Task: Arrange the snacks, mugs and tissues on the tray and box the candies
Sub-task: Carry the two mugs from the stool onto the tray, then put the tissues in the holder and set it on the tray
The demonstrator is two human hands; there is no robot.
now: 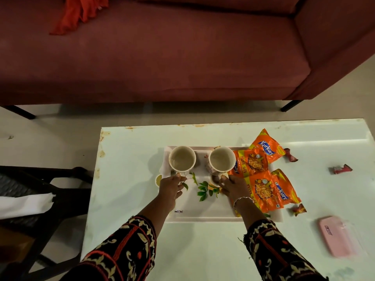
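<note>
1. At the far left, a dark chair [40, 189] stands beside the white table [203, 250], with white tissue paper [24, 203] lying on its seat, well apart from the tray.
2. The white tray [190, 207] sits on the table's middle; a leaf pattern shows on its bare floor between the two hands.
3. The left mug [182, 159] stands upright at the tray's far left corner, on a white sheet, empty as far as can be seen.
4. The left hand [170, 189] reaches to this mug's near side, fingers closed round its handle.
5. The right mug [221, 159] stands upright beside the first, apart from it, just touching the snack packets.
6. The right hand [233, 187], a bracelet on its wrist, pinches the right mug's handle between thumb and fingers.
7. Three orange snack packets [261, 179] lie overlapping on the tray's right side, one jutting past the far edge.
8. Three red-wrapped candies [343, 169] lie loose on the table right of the tray, apart from one another.
9. A pink box [336, 238], shut, lies near the table's right front, well apart from the candies.
10. Behind the table stands a maroon sofa [162, 57] with a red cloth [77, 13] on it.
</note>
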